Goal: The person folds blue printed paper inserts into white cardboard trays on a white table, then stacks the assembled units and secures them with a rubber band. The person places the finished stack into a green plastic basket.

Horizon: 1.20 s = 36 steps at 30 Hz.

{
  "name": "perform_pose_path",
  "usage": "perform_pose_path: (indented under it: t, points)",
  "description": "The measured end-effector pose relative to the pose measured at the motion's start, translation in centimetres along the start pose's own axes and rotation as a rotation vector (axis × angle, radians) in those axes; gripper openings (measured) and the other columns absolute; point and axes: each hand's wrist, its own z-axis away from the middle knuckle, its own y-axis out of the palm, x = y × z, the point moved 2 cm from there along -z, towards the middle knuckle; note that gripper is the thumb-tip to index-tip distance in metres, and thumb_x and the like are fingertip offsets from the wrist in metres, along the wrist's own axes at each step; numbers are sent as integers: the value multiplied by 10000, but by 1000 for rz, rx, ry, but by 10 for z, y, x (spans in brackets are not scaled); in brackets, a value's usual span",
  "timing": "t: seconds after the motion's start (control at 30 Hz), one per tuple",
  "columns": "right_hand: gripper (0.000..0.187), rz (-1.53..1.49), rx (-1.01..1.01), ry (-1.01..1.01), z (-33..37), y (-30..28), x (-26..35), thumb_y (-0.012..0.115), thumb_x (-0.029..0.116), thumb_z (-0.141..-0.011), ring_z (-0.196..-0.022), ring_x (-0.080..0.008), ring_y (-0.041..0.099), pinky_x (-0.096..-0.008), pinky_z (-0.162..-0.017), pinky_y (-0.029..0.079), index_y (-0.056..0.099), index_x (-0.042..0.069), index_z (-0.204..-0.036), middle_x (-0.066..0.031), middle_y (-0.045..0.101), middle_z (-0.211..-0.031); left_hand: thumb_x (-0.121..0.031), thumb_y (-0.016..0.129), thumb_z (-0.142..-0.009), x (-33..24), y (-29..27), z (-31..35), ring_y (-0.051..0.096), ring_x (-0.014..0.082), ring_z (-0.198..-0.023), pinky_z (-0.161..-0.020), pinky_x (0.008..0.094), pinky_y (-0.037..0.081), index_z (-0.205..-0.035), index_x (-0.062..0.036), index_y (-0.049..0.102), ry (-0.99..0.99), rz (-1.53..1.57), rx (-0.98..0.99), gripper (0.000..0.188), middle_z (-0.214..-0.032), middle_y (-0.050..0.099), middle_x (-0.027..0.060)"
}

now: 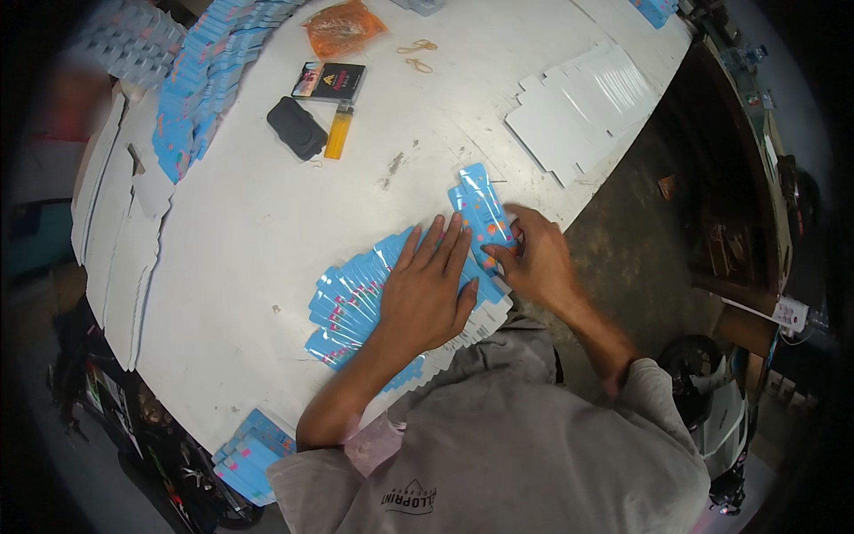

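A fan of overlapping flat blue cartons [356,289] with pink marks lies on the white table near my body. Across its right part rests my left hand [429,280], palm down, its fingers stretched out. To the right, my right hand [536,258] pinches the edge of one blue carton [485,214] with orange dots, thumb on top and the other fingers partly hidden beneath. That carton sits at the right end of the fan, pointing away from me. White-grey carton flaps [485,319] show along the fan's near edge.
White flat cartons [583,107] lie at the table's far right. A yellow lighter [338,132], a dark pouch [296,129], a small black box [330,82], an orange plastic bag [345,28] and rubber bands [418,65] lie beyond my hands. More blue cartons [200,84] line the far left; others [253,456] sit near left.
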Motion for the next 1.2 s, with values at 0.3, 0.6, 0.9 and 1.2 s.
perform_pose_path:
  t: [0.3, 0.6, 0.9, 1.2]
  points:
    - [558, 100, -210, -660, 41, 12, 13, 746, -71, -746, -913, -292, 636, -403, -813, 552, 721, 19, -1296, -137, 627, -1054, -271, 612, -968, -1, 7, 8, 299, 535, -1544, -1273, 611, 238, -1595, 63, 377, 5, -31, -104, 748, -1643, 274, 412]
    - [568, 79, -107, -689, 53, 40, 2, 752, -9, -738, -1133, -360, 603, -495, -964, 502, 704, 12, -1303, -149, 613, -1192, -272, 655, -898, -5, 3, 7, 265, 589, -1536, -1239, 713, 177, -1615, 23, 379, -2, -117, -5, 822, -1663, 218, 426]
    - [383, 186, -421, -598, 14, -18, -23, 656, -60, -716, -1325, -418, 552, -551, -1170, 367, 787, 39, -1062, -184, 605, -1355, -269, 591, -991, -3, 3, 8, 159, 688, -1512, -1229, 739, 133, -1555, 143, 346, 5, -44, -41, 739, -1614, 172, 509]
    - [415, -610, -18, -379, 2, -37, -18, 628, -140, -782, -1379, -349, 558, -428, -1095, 517, 712, -62, -1180, -234, 496, -1492, -270, 579, -997, -3, 0, 6, 179, 630, -1546, -1253, 700, 127, -1601, 80, 354, -20, -6, -58, 734, -1654, 191, 453]
